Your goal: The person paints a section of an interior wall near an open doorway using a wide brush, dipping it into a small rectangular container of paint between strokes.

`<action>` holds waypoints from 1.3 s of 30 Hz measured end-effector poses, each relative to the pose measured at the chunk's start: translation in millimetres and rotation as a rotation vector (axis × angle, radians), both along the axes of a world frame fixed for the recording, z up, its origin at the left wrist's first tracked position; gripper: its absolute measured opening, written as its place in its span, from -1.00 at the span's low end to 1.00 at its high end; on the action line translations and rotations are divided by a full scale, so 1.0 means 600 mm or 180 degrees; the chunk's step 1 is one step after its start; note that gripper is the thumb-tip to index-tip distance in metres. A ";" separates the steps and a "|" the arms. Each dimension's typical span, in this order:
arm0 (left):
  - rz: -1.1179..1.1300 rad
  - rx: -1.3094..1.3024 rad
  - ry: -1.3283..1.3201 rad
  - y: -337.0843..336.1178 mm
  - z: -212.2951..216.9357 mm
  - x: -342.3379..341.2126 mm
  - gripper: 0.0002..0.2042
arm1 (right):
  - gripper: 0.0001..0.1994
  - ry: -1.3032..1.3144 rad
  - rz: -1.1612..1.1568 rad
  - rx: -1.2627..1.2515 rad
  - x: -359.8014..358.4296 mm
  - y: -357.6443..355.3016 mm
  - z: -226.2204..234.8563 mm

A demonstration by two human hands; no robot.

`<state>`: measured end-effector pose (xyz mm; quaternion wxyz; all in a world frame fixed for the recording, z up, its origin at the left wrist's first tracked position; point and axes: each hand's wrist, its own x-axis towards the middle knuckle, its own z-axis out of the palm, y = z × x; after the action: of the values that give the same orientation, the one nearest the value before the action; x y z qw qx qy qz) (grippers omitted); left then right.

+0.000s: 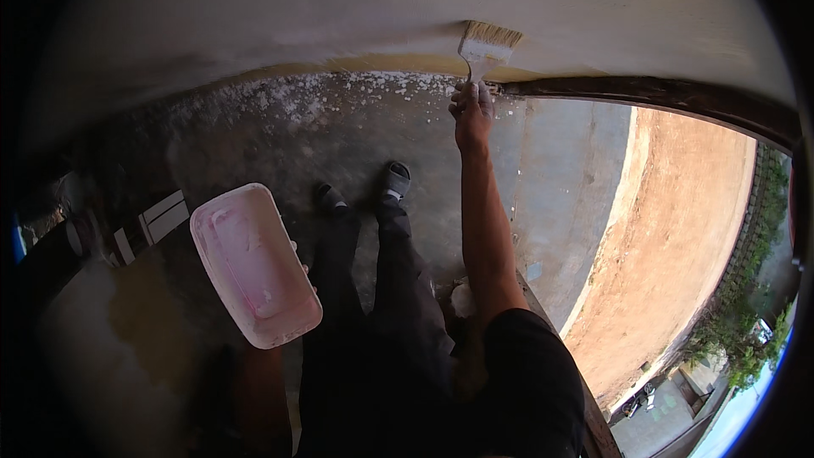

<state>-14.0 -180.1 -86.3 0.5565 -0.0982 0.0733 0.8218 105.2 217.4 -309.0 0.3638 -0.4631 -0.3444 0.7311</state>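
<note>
My right hand (pixel 473 108) is closed round the handle of a wide, flat paintbrush (pixel 485 49). Its pale bristles point up and to the right, close to or against the whitish wall (pixel 356 8); I cannot tell whether they touch. On the left, a pinkish-white rectangular plastic tub (pixel 199 229) is held up in front of my legs, with a thin whitish coating inside. Fingertips of my left hand (pixel 306 269) show along the tub's right side; the rest of that hand is hidden beneath it.
White splatters (pixel 314 93) cover the grey floor (pixel 280 148) along the wall's foot. My sandalled feet (pixel 396 176) stand there. A dark frame edge (pixel 661 92) borders an opening on the right, with bare brown ground (pixel 670 237) and greenery outside. Dim objects (pixel 153 222) stand at left.
</note>
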 end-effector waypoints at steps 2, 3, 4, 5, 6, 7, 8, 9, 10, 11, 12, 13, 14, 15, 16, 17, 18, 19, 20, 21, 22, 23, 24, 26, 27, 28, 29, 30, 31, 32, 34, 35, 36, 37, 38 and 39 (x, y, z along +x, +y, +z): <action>0.0071 -0.0020 -0.0208 -0.007 -0.013 -0.003 -0.16 | -0.80 -0.0348 0.0057 -0.0058 -0.007 -0.006 -0.061; 0.0102 -0.0144 -0.0168 -0.010 -0.015 -0.004 -0.16 | -0.79 -0.0443 0.0114 -0.0142 -0.008 -0.012 -0.091; 0.0150 -0.0284 -0.0156 -0.010 -0.016 -0.003 -0.16 | -0.78 -0.0541 0.0198 -0.0236 -0.006 -0.023 -0.123; 0.0177 -0.0378 -0.0154 -0.009 -0.020 -0.005 -0.15 | -0.77 -0.0656 0.0259 -0.0284 0.001 -0.028 -0.150; 0.0198 -0.0482 -0.0174 -0.007 -0.025 -0.009 -0.15 | -0.78 -0.0667 0.0283 -0.0349 0.006 -0.035 -0.177; 0.0256 -0.0619 -0.0190 -0.010 -0.026 -0.007 -0.15 | -0.79 -0.0674 0.0345 -0.0445 0.011 -0.047 -0.205; 0.0284 -0.0710 -0.0193 -0.014 -0.030 -0.005 -0.15 | -0.80 -0.0684 0.0391 -0.0529 0.019 -0.054 -0.237; 0.0312 -0.0800 -0.0195 -0.018 -0.033 -0.002 -0.15 | -0.81 -0.0575 0.0459 -0.0703 0.025 -0.059 -0.267; 0.0301 -0.0876 -0.0212 -0.016 -0.042 -0.006 -0.15 | -0.83 -0.0480 0.0487 -0.0865 0.040 -0.058 -0.307; 0.0317 -0.0864 -0.0219 -0.015 -0.047 -0.005 -0.15 | -0.84 -0.0368 0.0558 -0.1033 0.037 -0.056 -0.325; 0.0326 -0.0846 -0.0225 -0.012 -0.052 -0.004 -0.15 | -0.85 -0.0377 0.0490 -0.1102 0.030 -0.048 -0.344; 0.0322 -0.0825 -0.0231 -0.010 -0.060 -0.004 -0.15 | -0.86 -0.0384 0.0407 -0.1169 0.019 -0.037 -0.359; 0.0343 -0.0850 -0.0209 -0.012 -0.063 -0.001 -0.15 | -0.88 -0.0392 0.0334 -0.1242 0.006 -0.029 -0.365; 0.0352 -0.0868 -0.0187 -0.014 -0.068 0.001 -0.15 | -0.88 -0.0434 0.0295 -0.1290 -0.007 -0.015 -0.370; 0.0379 -0.0894 -0.0168 -0.019 -0.070 0.005 -0.14 | -0.88 -0.0480 0.0272 -0.1346 -0.023 0.000 -0.363; 0.0414 -0.0906 -0.0200 -0.023 -0.066 0.011 -0.14 | -0.88 -0.0537 0.0268 -0.1405 -0.035 0.008 -0.350; 0.0438 -0.0910 -0.0232 -0.023 -0.064 0.013 -0.14 | -0.87 -0.0441 0.0230 -0.1460 -0.042 0.012 -0.336; 0.0459 -0.0901 -0.0274 -0.022 -0.059 0.015 -0.14 | -0.87 -0.0356 0.0189 -0.1504 -0.044 0.018 -0.323; 0.0432 -0.0860 -0.0244 -0.021 -0.055 0.015 -0.15 | -0.87 -0.0268 0.0138 -0.1539 -0.046 0.022 -0.309; 0.0397 -0.0811 -0.0213 -0.019 -0.054 0.012 -0.15 | -0.86 -0.0220 0.0146 -0.1551 -0.046 0.025 -0.294; 0.0377 -0.0768 -0.0180 -0.019 -0.048 0.011 -0.16 | -0.86 -0.0201 0.0142 -0.1553 -0.043 0.022 -0.275; 0.0367 -0.0703 -0.0150 -0.020 -0.046 0.011 -0.17 | -0.86 -0.0179 0.0129 -0.1550 -0.040 0.019 -0.255; 0.0351 -0.0635 -0.0119 -0.023 -0.046 0.012 -0.18 | -0.86 -0.0155 0.0109 -0.1544 -0.034 0.016 -0.234; 0.0324 -0.0577 0.0080 -0.025 -0.039 0.007 -0.20 | -0.85 -0.0125 0.0171 -0.1415 -0.026 0.016 -0.185; 0.0293 -0.0605 0.0230 -0.027 -0.033 0.003 -0.21 | -0.85 -0.0110 0.0191 -0.1354 -0.018 0.011 -0.160; 0.0325 -0.0636 0.0381 -0.033 -0.027 0.009 -0.22 | -0.84 -0.0079 0.0200 -0.1334 -0.023 0.002 -0.121; 0.0359 -0.0561 0.0432 -0.036 -0.023 0.016 -0.23 | -0.83 -0.0048 0.0203 -0.1321 -0.026 -0.008 -0.081; 0.0386 -0.0484 0.0495 -0.033 -0.017 0.021 -0.24 | -0.82 -0.0004 0.0199 -0.1305 -0.030 -0.011 -0.039; 0.0348 -0.0431 0.0528 -0.033 -0.023 0.020 -0.24 | -0.78 0.0080 0.0301 -0.1204 -0.021 -0.011 -0.016; 0.0326 -0.0364 0.0571 -0.029 -0.028 0.019 -0.24 | -0.77 0.0074 0.0280 -0.1120 -0.012 -0.009 0.007; 0.0268 -0.0475 0.0699 -0.040 -0.018 0.014 -0.24 | -0.74 0.0099 0.0304 -0.1031 -0.022 -0.019 0.102; 0.0189 -0.0509 0.0747 -0.042 -0.025 0.007 -0.24 | -0.74 0.0143 0.0316 -0.0920 -0.015 -0.020 0.134; 0.0095 -0.0588 0.0805 -0.049 -0.031 -0.003 -0.23 | -0.73 0.0187 0.0331 -0.0810 -0.005 -0.020 0.164; 0.0089 -0.0608 0.0746 -0.048 -0.029 -0.001 -0.23 | -0.72 0.0232 0.0377 -0.0723 0.001 -0.024 0.195; 0.0090 -0.0630 0.0682 -0.049 -0.027 0.001 -0.22 | -0.71 0.0246 0.0406 -0.0642 0.007 -0.033 0.228; 0.0172 -0.0571 0.0508 -0.045 -0.024 0.007 -0.22 | -0.70 0.0270 0.0454 -0.0564 0.009 -0.044 0.261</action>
<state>-9.9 -206.9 -100.6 0.5155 -0.0838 0.1879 0.8318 110.5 191.2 -152.6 0.2827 -0.4364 -0.2948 0.8017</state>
